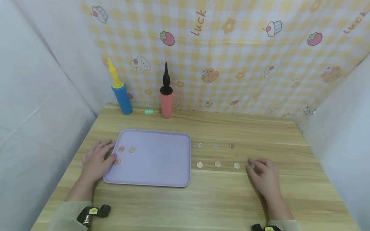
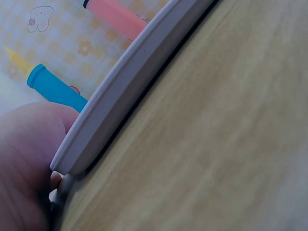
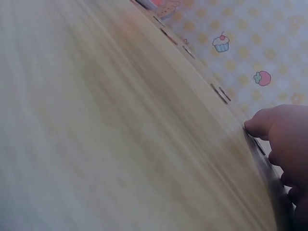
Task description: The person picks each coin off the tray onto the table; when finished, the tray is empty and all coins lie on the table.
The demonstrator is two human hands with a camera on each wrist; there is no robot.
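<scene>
A light purple tray (image 1: 153, 160) lies on the table, and my left hand (image 1: 98, 160) grips its left edge, thumb over the rim and fingers along the outside. Inside, close to that thumb, are two copper coins, one farther back (image 1: 121, 149) and one nearer (image 1: 117, 161), plus a silvery coin (image 1: 132, 149). To the right of the tray, coins lie in two rows, among them a copper coin (image 1: 199, 165) and a silvery coin (image 1: 236, 165). At the right end of the front row my right hand (image 1: 265, 176) pinches a coin (image 1: 251, 166) at table level, partly covered by fingertips.
Behind the tray stand a blue pump with a yellow nozzle (image 1: 122, 99) and a pink pump with a black nozzle (image 1: 166, 104). Between them sits a small green toy brick (image 1: 148, 111). A checked cloth (image 1: 240, 51) hangs along the table's back edge.
</scene>
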